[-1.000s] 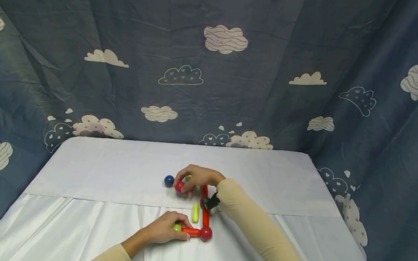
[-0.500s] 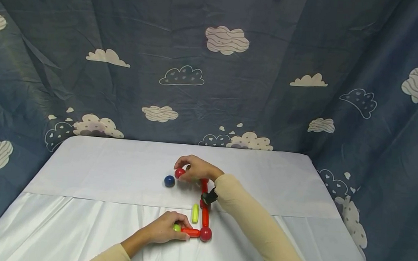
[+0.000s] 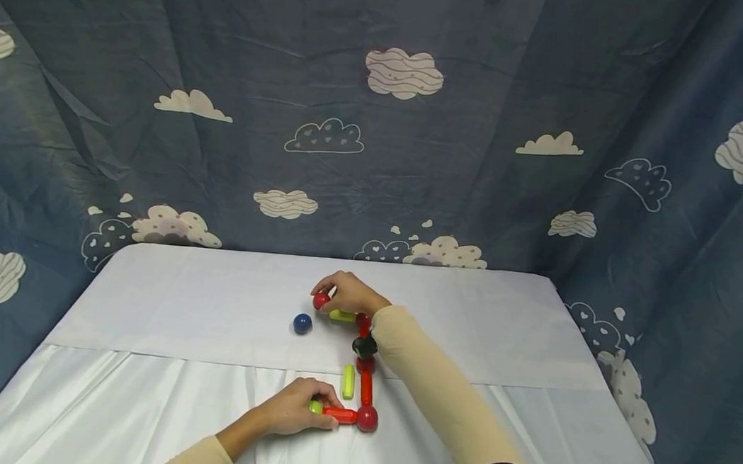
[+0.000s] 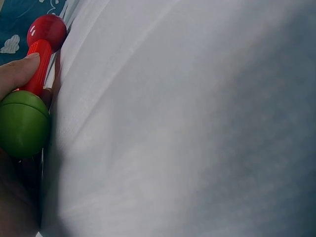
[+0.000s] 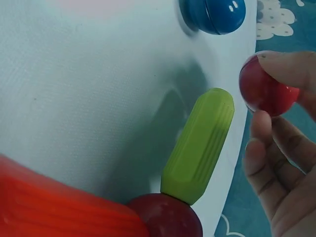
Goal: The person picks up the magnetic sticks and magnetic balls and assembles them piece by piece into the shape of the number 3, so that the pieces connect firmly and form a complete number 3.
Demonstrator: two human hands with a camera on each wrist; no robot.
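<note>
My right hand [image 3: 351,293] pinches a red ball [image 5: 269,84] between thumb and fingers. Close below it, a yellow-green ribbed rod [image 5: 198,145] sticks out from another red ball [image 5: 168,217] of a joined chain. Red rods [image 3: 366,388] and balls run from there toward the front, ending at a red corner ball [image 3: 367,418]. From that corner a red rod [image 4: 39,66] leads left to a green ball [image 4: 23,123]. Thumb and fingers of my left hand [image 3: 300,405] grip this end, with the thumb lying on the rod in the left wrist view.
A loose blue ball [image 3: 303,323] rests on the white cloth left of the chain. Inside the bend lies a loose yellow-green rod [image 3: 348,382]. A dark curtain with cloud prints [image 3: 451,180] hangs behind the white-covered table [image 3: 169,305].
My right hand has carried the red ball from beside the blue ball away toward the back, to near the green rod's free end. The left hand stays in place.
</note>
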